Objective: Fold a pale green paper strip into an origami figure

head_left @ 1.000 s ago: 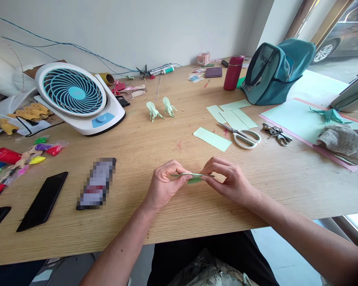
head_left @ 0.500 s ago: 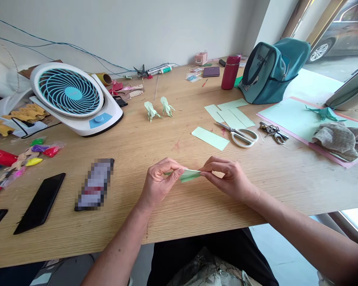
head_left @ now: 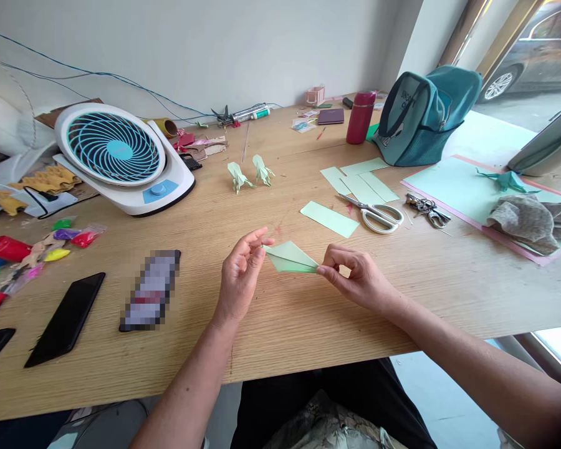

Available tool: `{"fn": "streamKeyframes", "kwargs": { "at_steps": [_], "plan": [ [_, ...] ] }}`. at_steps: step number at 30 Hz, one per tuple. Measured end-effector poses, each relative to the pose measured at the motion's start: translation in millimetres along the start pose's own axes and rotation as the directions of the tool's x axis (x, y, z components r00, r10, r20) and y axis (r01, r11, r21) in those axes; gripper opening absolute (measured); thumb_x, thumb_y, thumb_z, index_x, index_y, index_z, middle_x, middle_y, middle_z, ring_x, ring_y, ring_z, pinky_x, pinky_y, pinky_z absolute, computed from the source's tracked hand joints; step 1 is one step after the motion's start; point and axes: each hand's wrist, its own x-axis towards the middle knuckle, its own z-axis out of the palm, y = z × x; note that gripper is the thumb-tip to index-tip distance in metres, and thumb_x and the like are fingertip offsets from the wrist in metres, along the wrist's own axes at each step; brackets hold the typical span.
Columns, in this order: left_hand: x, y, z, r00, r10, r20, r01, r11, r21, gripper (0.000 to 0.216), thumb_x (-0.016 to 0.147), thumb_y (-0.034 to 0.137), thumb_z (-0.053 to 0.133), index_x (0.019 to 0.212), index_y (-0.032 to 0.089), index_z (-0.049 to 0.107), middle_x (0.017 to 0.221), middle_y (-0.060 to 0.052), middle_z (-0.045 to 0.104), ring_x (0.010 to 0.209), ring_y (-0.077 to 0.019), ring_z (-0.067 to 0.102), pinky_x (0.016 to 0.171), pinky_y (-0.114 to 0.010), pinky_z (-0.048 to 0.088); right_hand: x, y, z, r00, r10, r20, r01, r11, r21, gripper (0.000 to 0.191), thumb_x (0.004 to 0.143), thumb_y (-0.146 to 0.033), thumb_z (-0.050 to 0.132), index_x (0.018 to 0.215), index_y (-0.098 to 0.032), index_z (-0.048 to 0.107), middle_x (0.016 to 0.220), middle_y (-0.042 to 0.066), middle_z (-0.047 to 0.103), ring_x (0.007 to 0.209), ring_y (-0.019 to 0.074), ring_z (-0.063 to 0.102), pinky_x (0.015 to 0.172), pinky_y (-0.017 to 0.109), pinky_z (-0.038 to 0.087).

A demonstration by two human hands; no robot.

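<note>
A folded piece of light green paper (head_left: 290, 257), pointed at both ends, is held just above the wooden table (head_left: 280, 324). My left hand (head_left: 240, 274) pinches its left tip between thumb and fingers. My right hand (head_left: 355, 277) pinches its right tip, fingers curled. Two finished green paper figures (head_left: 250, 173) stand farther back on the table. Loose green paper strips (head_left: 330, 218) and white-handled scissors (head_left: 378, 215) lie to the right of them.
A white and blue fan (head_left: 121, 156) sits at the back left. Two black phones (head_left: 65, 318) and a blurred item lie at the left front. A teal backpack (head_left: 421, 118), a red bottle (head_left: 359, 116), keys (head_left: 427, 209) and a pink-edged mat (head_left: 467, 190) stand at the right.
The green paper has been raised and turned from edge-on to showing its broad face. Both hands moved apart along it to its tips.
</note>
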Motion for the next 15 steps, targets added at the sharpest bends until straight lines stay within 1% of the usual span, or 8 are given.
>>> {"fn": "streamKeyframes", "kwargs": {
  "at_steps": [2, 4, 6, 8, 9, 12, 14, 15],
  "plan": [
    [-0.3, -1.3, 2.4, 0.996, -0.087, -0.002, 0.087, 0.995, -0.058, 0.047, 0.096, 0.053, 0.056, 0.131, 0.021, 0.061, 0.106, -0.007, 0.07, 0.101, -0.0178, 0.063, 0.087, -0.027, 0.047, 1.2, -0.5, -0.4, 0.998, 0.03, -0.047, -0.028, 0.999, 0.035, 0.032, 0.097, -0.031, 0.059, 0.068, -0.019, 0.051, 0.067, -0.002, 0.051, 0.061, 0.0109, 0.047, 0.059, 0.026, 0.037],
    [-2.2, -1.1, 8.5, 0.985, -0.143, 0.092, 0.154, 0.98, -0.125, 0.05, 0.091, 0.058, 0.061, 0.123, 0.019, 0.064, 0.098, -0.005, 0.068, 0.091, -0.0159, 0.062, 0.081, -0.025, 0.048, 1.8, -1.2, 0.6, 0.995, 0.06, -0.078, -0.055, 0.996, 0.065, 0.033, 0.097, -0.033, 0.058, 0.067, -0.02, 0.05, 0.066, -0.002, 0.051, 0.061, 0.0112, 0.047, 0.06, 0.027, 0.037],
    [-5.1, -0.5, 17.2, 0.956, -0.167, 0.239, 0.212, 0.962, -0.175, 0.049, 0.083, 0.057, 0.072, 0.111, 0.017, 0.068, 0.092, -0.005, 0.068, 0.084, -0.0152, 0.061, 0.077, -0.025, 0.048, 1.8, -2.1, 3.2, 0.993, 0.079, -0.093, -0.071, 0.994, 0.087, 0.034, 0.097, -0.035, 0.058, 0.067, -0.02, 0.05, 0.066, -0.002, 0.051, 0.062, 0.0116, 0.047, 0.061, 0.027, 0.037],
    [-8.1, -0.8, 25.9, 0.938, -0.178, 0.298, 0.246, 0.946, -0.211, 0.043, 0.078, 0.053, 0.078, 0.099, 0.016, 0.071, 0.088, -0.005, 0.07, 0.079, -0.015, 0.061, 0.074, -0.025, 0.049, 1.4, -3.2, 6.9, 0.992, 0.094, -0.084, -0.085, 0.991, 0.107, 0.035, 0.096, -0.037, 0.059, 0.067, -0.02, 0.051, 0.065, -0.002, 0.05, 0.062, 0.0117, 0.047, 0.06, 0.027, 0.037],
    [-9.4, -1.5, 29.4, 0.935, -0.193, 0.296, 0.263, 0.94, -0.217, 0.038, 0.078, 0.05, 0.079, 0.092, 0.015, 0.072, 0.084, -0.005, 0.071, 0.078, -0.0153, 0.062, 0.074, -0.026, 0.049, 1.2, -3.8, 9.0, 0.993, 0.101, -0.066, -0.093, 0.989, 0.118, 0.035, 0.096, -0.038, 0.059, 0.067, -0.02, 0.051, 0.065, -0.002, 0.05, 0.062, 0.0118, 0.047, 0.06, 0.027, 0.036],
    [-11.5, -4.7, 34.1, 0.952, -0.236, 0.195, 0.278, 0.932, -0.231, 0.032, 0.078, 0.045, 0.08, 0.076, 0.015, 0.07, 0.071, -0.002, 0.068, 0.068, -0.0126, 0.058, 0.068, -0.025, 0.048, 0.7, -5.6, 15.1, 0.992, 0.121, 0.029, -0.124, 0.983, 0.135, 0.033, 0.096, -0.037, 0.059, 0.069, -0.019, 0.054, 0.068, -0.001, 0.052, 0.064, 0.012, 0.049, 0.06, 0.026, 0.038],
    [-11.8, -6.3, 33.5, 0.957, -0.241, 0.162, 0.276, 0.927, -0.254, 0.031, 0.077, 0.042, 0.081, 0.071, 0.015, 0.068, 0.067, 0.0, 0.064, 0.063, -0.0104, 0.053, 0.065, -0.023, 0.045, 0.3, -6.3, 18.6, 0.989, 0.114, 0.098, -0.126, 0.983, 0.13, 0.032, 0.095, -0.037, 0.06, 0.069, -0.019, 0.056, 0.07, 0.0, 0.054, 0.064, 0.0117, 0.048, 0.06, 0.025, 0.038],
    [-11.9, -6.6, 32.8, 0.956, -0.235, 0.173, 0.275, 0.924, -0.266, 0.03, 0.077, 0.041, 0.081, 0.07, 0.015, 0.067, 0.066, 0.001, 0.063, 0.064, -0.0098, 0.052, 0.065, -0.023, 0.044, -0.1, -6.4, 20.1, 0.986, 0.107, 0.129, -0.124, 0.984, 0.128, 0.032, 0.094, -0.037, 0.062, 0.069, -0.018, 0.056, 0.07, 0.0, 0.054, 0.063, 0.0112, 0.048, 0.059, 0.025, 0.038]
  ]
}}
